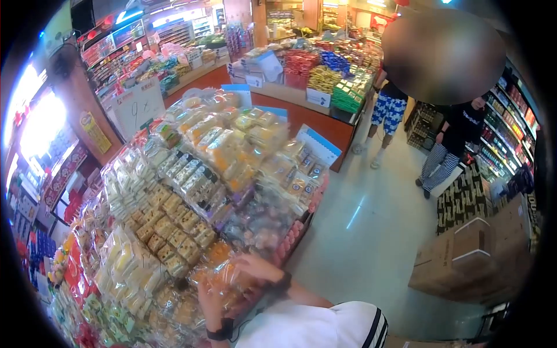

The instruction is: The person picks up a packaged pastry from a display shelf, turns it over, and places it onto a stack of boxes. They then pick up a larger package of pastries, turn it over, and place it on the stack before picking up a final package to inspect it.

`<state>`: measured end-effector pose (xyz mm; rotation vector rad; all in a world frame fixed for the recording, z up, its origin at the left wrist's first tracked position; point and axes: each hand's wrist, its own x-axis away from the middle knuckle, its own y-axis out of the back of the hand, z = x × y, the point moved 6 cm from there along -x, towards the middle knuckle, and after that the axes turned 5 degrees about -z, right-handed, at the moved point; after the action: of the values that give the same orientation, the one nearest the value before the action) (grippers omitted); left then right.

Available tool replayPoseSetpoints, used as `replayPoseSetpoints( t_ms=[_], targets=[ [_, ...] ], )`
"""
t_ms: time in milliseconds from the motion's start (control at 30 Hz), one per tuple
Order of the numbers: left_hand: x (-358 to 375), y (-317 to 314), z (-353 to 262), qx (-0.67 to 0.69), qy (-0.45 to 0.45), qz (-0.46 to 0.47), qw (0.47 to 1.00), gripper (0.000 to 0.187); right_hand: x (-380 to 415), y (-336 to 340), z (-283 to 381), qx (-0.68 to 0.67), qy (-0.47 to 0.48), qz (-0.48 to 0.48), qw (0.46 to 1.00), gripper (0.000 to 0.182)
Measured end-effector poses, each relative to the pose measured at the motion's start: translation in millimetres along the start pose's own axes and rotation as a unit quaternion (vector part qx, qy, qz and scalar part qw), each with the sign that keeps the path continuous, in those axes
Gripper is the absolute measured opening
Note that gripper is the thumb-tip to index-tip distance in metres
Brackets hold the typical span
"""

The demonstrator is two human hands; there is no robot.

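Observation:
My left hand (210, 297) reaches up from the bottom of the view, a dark band on its wrist. It lies against clear-wrapped orange snack packets (219, 255) at the near edge of a heaped display. From the right comes my right hand (258, 268), also with a dark wristband, its fingers stretched over the same packets. Both hands look open, though the plastic's glare blurs the fingertips. Just beyond them are packs of nut-studded squares (168, 223). Bags of purplish wrapped snacks (255, 223) lie to the right of these, and pale stick-shaped snacks (125, 261) to the left.
A handwritten price sign (138, 109) stands behind the heap. Another snack counter (290, 95) is farther back. Along the aisle (348, 232) stand two people, one in patterned blue shorts (387, 111), the other in striped trousers (442, 165). Large cardboard boxes (447, 255) occupy the right side.

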<state>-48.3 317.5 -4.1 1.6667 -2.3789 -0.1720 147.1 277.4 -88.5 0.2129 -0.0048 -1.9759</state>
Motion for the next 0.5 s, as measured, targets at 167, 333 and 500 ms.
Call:
replayPoseSetpoints(
  t_ms=[167, 333, 500],
  targets=[
    [25.3, 32.9, 8.3, -0.046, -0.062, 0.002, 0.997, 0.041, 49.4, -11.2, 32.6, 0.01, -0.061, -0.015, 0.998, 0.034],
    [46.1, 36.5, 29.6, -0.016, -0.11, 0.063, 0.992, 0.043, 110.1, -16.9, 39.4, 0.093, -0.08, -0.093, 0.988, 0.034],
    [79.3, 16.1, 20.4, 0.053, -0.098, 0.164, 0.98, 0.044, 194.8, -10.2, 36.6, -0.091, -0.214, -0.178, 0.956, 0.037]
  ],
)
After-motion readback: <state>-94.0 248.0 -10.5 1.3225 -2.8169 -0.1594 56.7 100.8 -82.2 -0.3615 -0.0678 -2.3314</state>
